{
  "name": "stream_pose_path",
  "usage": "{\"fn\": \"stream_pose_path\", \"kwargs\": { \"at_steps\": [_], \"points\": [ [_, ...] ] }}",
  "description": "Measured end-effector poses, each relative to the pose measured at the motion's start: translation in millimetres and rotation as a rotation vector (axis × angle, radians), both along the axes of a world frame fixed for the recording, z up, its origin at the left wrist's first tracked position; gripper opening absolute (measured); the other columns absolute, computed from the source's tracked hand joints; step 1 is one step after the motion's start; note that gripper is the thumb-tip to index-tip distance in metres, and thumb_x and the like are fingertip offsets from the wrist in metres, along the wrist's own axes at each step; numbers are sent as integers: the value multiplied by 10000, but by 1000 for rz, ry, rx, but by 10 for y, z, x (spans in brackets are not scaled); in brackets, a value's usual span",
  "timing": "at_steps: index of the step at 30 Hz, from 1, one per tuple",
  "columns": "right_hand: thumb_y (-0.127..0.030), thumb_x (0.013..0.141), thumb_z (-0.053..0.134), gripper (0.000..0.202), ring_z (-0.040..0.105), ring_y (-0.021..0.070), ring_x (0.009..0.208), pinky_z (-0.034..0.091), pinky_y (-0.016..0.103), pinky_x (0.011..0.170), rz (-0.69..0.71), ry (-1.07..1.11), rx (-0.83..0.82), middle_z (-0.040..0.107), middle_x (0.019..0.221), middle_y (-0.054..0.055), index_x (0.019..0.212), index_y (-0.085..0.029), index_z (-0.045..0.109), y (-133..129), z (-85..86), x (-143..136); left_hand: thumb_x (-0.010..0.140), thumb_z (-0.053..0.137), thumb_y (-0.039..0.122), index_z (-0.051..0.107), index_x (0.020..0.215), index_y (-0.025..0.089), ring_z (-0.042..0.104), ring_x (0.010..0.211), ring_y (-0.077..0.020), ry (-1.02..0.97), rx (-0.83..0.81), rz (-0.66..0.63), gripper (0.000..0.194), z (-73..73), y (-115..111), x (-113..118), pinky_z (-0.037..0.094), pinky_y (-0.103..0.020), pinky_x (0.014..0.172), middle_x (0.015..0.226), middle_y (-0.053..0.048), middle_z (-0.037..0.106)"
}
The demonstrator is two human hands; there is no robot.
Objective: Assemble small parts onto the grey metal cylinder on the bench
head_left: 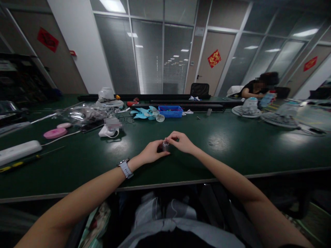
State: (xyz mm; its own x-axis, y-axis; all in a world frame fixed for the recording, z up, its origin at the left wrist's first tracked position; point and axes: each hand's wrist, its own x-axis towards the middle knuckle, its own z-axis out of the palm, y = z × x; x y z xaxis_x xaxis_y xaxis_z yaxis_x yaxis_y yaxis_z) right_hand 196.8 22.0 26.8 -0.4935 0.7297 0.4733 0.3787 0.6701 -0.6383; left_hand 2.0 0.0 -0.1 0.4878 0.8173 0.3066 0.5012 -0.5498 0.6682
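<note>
A small grey metal cylinder (pixel 166 147) stands on the green table (pixel 144 174), near its front edge. My left hand (pixel 152 152), with a watch on its wrist, is wrapped round the cylinder from the left, thumb in front. From the right, my right hand (pixel 181 142) pinches at the cylinder's top; whatever is between its fingertips is too small to make out.
A blue tray (pixel 170 111) and light-blue fan blades (pixel 144 113) lie beyond my hands. Left are a white device (pixel 110 128), pink disc (pixel 55 133) and power strip (pixel 19 151). Fan parts (pixel 247 108) and a person (pixel 258 88) are at the right.
</note>
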Motion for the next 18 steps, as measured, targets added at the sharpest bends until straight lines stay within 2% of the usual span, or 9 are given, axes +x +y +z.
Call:
{"fn": "stream_pose_path", "kwargs": {
  "at_steps": [3,7,13,18],
  "points": [
    [-395,846,596,270,583,125,725,460,256,668,2,-7,-14,622,848,45,900,-166,728,-23,14,0,748,663,473,614,1041,148,606,737,-182,2,-3,-5,440,-4,8,-4,465,-286,658,882,-54,676],
    [-399,799,657,281,586,122,723,470,256,670,38,-40,-15,617,873,40,984,-200,728,-38,23,16,756,660,467,593,1130,148,604,767,-185,13,13,-20,496,-4,14,-9,463,-295,684,934,-63,672],
    [-373,815,649,217,579,124,712,448,249,643,-1,-70,39,622,837,39,883,-193,750,3,33,20,756,652,486,608,1081,150,596,755,-188,27,22,2,470,-11,14,-7,461,-297,671,911,-63,667],
    [-329,835,641,165,556,118,715,414,242,652,-52,-168,173,617,812,31,858,-195,736,-26,67,-10,750,655,492,605,1073,146,593,735,-180,38,27,4,476,-9,12,-9,462,-290,658,895,-59,666]
  ]
}}
